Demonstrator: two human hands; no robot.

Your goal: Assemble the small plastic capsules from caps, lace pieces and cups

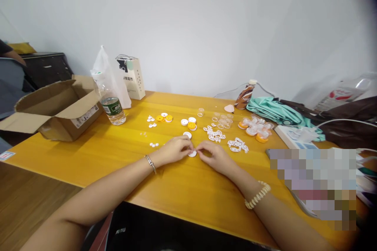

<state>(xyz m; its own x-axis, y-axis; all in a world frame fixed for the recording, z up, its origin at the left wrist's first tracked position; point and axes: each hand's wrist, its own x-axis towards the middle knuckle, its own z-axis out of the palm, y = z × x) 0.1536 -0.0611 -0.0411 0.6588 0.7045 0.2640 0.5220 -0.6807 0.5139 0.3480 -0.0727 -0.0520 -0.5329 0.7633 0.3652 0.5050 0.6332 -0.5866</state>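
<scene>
My left hand (176, 150) is closed, its fingertips pinched at the upper left edge of a small white plastic disc (192, 154). From the other side, my right hand (216, 157) brings thumb and forefinger together at the disc's right edge; whatever lies in that pinch is too small to make out. Just beyond the hands is another white disc (187, 135). Farther back, white rings and a yellow wheel (192, 126) sit in a cluster. White openwork pieces (216, 135) lie to the right, with a second pile of them (238, 145) closer to my right forearm.
Clear plastic cups (225, 120) and orange-based assembled pieces (260, 129) stand at the back right. More yellow wheels (164, 118) and small white parts (151, 119) lie left. An open cardboard box (63, 123), a water bottle (111, 106) and a brown bottle (245, 96) border the area.
</scene>
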